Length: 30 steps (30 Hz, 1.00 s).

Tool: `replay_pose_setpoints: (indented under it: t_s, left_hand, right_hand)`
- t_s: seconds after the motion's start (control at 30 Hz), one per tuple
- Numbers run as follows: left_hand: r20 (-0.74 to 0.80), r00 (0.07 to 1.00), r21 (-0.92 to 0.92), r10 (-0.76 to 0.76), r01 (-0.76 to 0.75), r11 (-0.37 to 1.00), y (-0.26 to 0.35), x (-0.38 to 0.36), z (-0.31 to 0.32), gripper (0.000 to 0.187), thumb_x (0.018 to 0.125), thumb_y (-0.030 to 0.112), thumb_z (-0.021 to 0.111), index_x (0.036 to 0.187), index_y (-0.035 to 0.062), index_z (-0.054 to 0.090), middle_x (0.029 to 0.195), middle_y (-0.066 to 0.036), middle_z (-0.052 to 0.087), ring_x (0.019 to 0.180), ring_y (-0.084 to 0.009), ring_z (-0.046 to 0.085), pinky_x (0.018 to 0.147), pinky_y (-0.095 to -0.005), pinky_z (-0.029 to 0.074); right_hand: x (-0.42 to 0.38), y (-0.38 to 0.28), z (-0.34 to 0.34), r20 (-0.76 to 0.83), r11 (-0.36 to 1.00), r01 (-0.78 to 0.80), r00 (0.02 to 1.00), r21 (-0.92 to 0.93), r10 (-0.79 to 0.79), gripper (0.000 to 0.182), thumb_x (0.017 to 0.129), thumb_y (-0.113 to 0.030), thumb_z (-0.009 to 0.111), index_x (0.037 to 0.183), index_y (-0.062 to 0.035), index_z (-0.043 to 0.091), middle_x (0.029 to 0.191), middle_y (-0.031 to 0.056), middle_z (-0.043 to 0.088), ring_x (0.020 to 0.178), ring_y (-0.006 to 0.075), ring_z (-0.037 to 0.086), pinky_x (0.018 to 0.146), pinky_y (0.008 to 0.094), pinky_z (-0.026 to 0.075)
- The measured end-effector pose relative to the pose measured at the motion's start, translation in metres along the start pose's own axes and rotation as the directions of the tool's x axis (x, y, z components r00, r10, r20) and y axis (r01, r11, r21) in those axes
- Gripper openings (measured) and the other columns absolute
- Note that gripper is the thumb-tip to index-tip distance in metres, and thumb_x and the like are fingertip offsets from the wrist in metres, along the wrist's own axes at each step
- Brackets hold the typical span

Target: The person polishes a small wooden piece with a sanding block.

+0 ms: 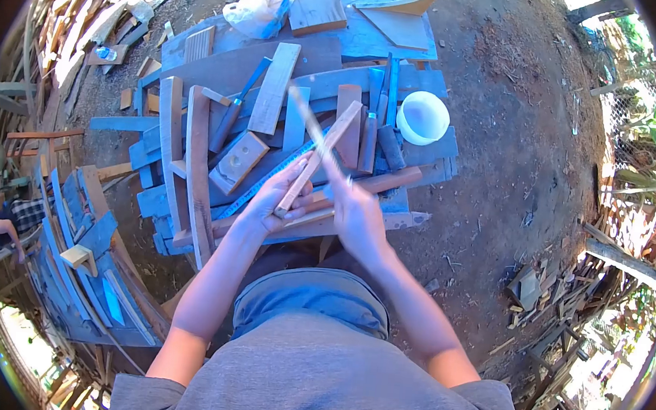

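My left hand (281, 191) is closed around the lower end of a narrow wooden strip (329, 145), which slants up and to the right over the workbench. My right hand (360, 214) grips a long thin tool (320, 133), smeared by motion, that crosses over the strip; its exact kind cannot be made out. Just beyond my hands lie a chisel with a wooden handle (367, 143) and a flat wooden block with holes (239, 162). A long blue-edged strip, perhaps a ruler (256, 188), passes under my left hand.
The low bench (440, 148) carries curved wooden legs (196, 168), several boards, a white tub (423, 118) and a plastic bag (260, 11). Another work surface (98, 237) stands at left, near another person (14, 223). Scrap wood (73, 11) is piled at upper left.
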<state>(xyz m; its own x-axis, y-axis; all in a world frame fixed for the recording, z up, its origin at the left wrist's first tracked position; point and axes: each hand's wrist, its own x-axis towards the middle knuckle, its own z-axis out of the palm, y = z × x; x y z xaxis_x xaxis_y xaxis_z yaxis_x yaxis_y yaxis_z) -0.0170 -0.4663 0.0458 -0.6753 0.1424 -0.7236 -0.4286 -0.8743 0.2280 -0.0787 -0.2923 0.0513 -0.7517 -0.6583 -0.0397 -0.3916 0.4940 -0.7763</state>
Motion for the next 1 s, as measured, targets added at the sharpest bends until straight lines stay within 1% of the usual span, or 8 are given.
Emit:
replay_pose_setpoints:
  t_s: [0.17,0.23,0.3,0.4,0.53,0.77,0.83,1.0]
  left_hand:
    - [0.041,0.999,0.106,0.034,-0.038,0.994,-0.005,0.003,-0.001,0.046,0.102,0.029,0.047,0.146,0.0232,0.035,0.075,-0.003,0.049,0.048,-0.0081,0.043,0.031,-0.0185,0.035]
    - [0.084,0.996,0.003,0.018,-0.018,1.0,-0.004,0.005,-0.005,0.045,0.103,0.029,0.046,0.146,0.0229,0.035,0.073,-0.003,0.048,0.048,-0.008,0.041,0.031,-0.0182,0.034]
    - [0.062,0.998,-0.031,0.017,-0.015,0.999,-0.003,0.004,-0.003,0.044,0.103,0.03,0.044,0.146,0.0231,0.035,0.073,-0.003,0.047,0.049,-0.0082,0.041,0.032,-0.0178,0.034]
    - [0.044,0.999,0.032,0.033,-0.034,0.999,-0.008,0.004,-0.003,0.044,0.104,0.03,0.043,0.147,0.0232,0.034,0.074,-0.003,0.047,0.049,-0.0083,0.041,0.032,-0.0174,0.035]
    - [0.018,0.999,0.063,0.027,-0.028,0.998,-0.006,0.002,0.001,0.046,0.103,0.031,0.044,0.147,0.0237,0.033,0.074,-0.003,0.047,0.047,-0.0076,0.04,0.032,-0.0178,0.035]
    - [0.095,0.995,-0.011,0.031,-0.03,0.999,-0.009,0.006,-0.008,0.047,0.103,0.031,0.046,0.147,0.0231,0.033,0.074,-0.002,0.046,0.05,-0.0073,0.04,0.032,-0.0184,0.034]
    - [0.092,0.995,0.069,0.043,-0.049,0.996,-0.013,0.006,-0.007,0.048,0.102,0.031,0.047,0.147,0.0234,0.032,0.073,-0.002,0.046,0.052,-0.0074,0.042,0.033,-0.018,0.034]
    - [0.045,0.999,-0.084,0.008,-0.004,0.996,-0.011,0.003,-0.003,0.046,0.101,0.031,0.051,0.144,0.0226,0.037,0.071,-0.003,0.049,0.049,-0.0093,0.043,0.033,-0.0209,0.035]
  right_hand:
    - [0.082,0.058,0.003,-0.088,0.934,-0.259,0.966,-0.246,0.244,0.048,0.095,-0.012,0.045,0.142,-0.0193,0.045,0.081,0.0227,0.067,0.073,0.0435,0.066,0.064,0.0524,0.054]
    - [0.063,0.037,-0.004,0.023,0.938,-0.244,0.966,-0.248,0.257,0.05,0.094,-0.01,0.044,0.143,-0.0193,0.043,0.081,0.0238,0.066,0.075,0.0429,0.066,0.067,0.0499,0.054]
    - [0.017,0.021,0.007,0.017,0.993,-0.081,0.996,-0.082,0.083,0.053,0.094,-0.006,0.044,0.145,-0.0194,0.041,0.082,0.0229,0.066,0.076,0.041,0.067,0.068,0.0468,0.053]
    - [0.009,0.008,-0.005,-0.004,0.999,-0.036,0.999,0.039,0.036,0.055,0.094,-0.003,0.044,0.147,-0.0186,0.039,0.084,0.0213,0.066,0.076,0.0392,0.067,0.068,0.0453,0.052]
    - [0.08,0.066,-0.003,-0.05,0.963,-0.24,0.971,-0.124,0.236,0.046,0.096,-0.012,0.043,0.142,-0.0139,0.043,0.09,0.0233,0.067,0.085,0.0422,0.065,0.071,0.0493,0.051]
    - [0.01,0.029,0.003,0.003,0.992,-0.072,0.997,-0.105,0.073,0.055,0.093,-0.008,0.047,0.147,-0.018,0.038,0.088,0.0229,0.068,0.083,0.0415,0.067,0.07,0.0505,0.053]
    - [0.027,0.032,-0.007,0.004,0.991,-0.131,0.991,0.023,0.131,0.056,0.094,-0.008,0.046,0.148,-0.0185,0.035,0.087,0.0226,0.068,0.084,0.0413,0.067,0.07,0.0494,0.053]
    - [0.074,0.082,0.004,-0.126,0.957,-0.259,0.962,-0.133,0.243,0.05,0.096,-0.009,0.045,0.144,-0.0196,0.042,0.085,0.0224,0.068,0.084,0.0406,0.067,0.07,0.0493,0.054]
